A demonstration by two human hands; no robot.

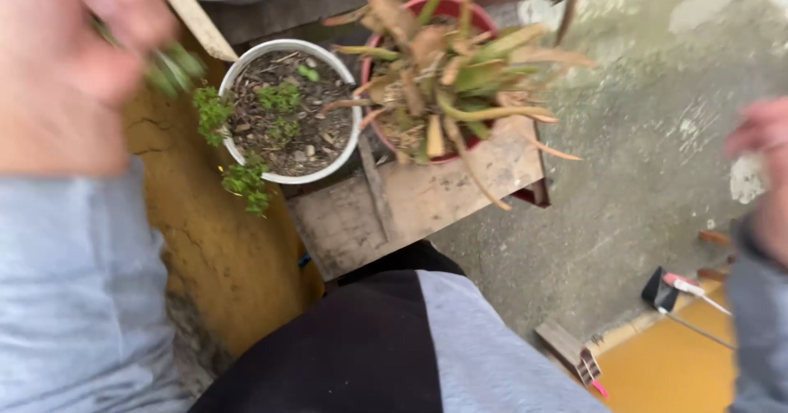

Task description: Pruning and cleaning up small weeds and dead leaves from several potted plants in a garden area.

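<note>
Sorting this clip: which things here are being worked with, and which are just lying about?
In use:
left hand
green sprig it grips
white pot, nearest

Lying about:
red pot with a wilting plant
wooden board
dustpan
right hand, blurred, at the frame edge

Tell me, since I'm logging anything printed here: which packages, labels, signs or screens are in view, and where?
None can be made out.
White pot, centre left on the wooden board: round, unmarked.
Red pot, beside it: round, no label.
Left hand: blurred, holding green sprigs.
</note>
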